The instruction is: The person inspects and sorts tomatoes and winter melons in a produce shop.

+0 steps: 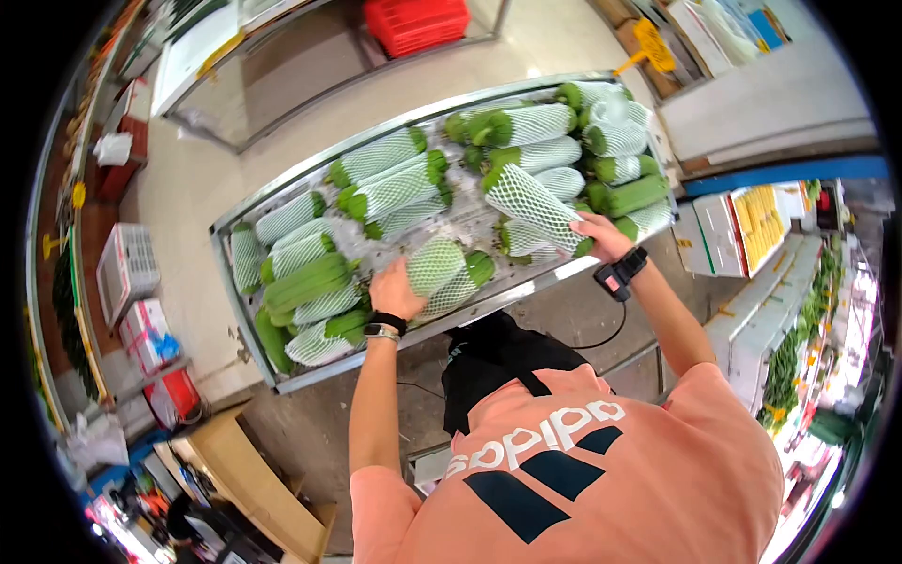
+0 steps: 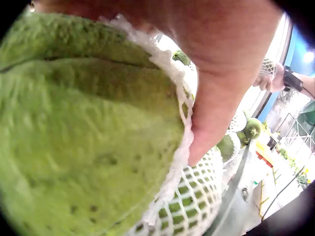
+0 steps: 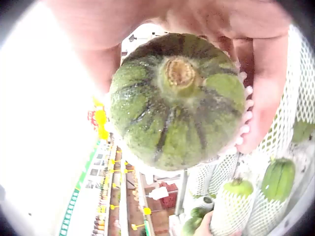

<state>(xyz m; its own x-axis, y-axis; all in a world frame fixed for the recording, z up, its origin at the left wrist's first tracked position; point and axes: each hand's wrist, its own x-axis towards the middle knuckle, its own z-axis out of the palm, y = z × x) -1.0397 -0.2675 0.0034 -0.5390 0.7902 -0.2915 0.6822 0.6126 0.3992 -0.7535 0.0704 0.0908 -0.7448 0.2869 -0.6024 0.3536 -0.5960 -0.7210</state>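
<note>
My right hand (image 1: 603,237) grips the near end of a green gourd (image 1: 534,205) in a white foam net sleeve; the gourd slants away over others in the tray. In the right wrist view its striped end with the cut stem (image 3: 180,73) faces the camera, fingers and thumb round its sides. At the tray's near edge my left hand (image 1: 396,289) holds another netted gourd (image 1: 435,266), which overlaps a further netted gourd (image 1: 460,289). The left wrist view shows this gourd's bare green end (image 2: 88,137) close up, with the thumb (image 2: 209,132) along the net's rim.
The metal-rimmed tray (image 1: 366,130) holds several more netted gourds (image 1: 390,183) and a few bare ones (image 1: 307,282). Beyond it stands a metal-framed table with a red basket (image 1: 416,26). White boxes (image 1: 728,230) flank the right side; a cardboard box (image 1: 249,479) sits behind left.
</note>
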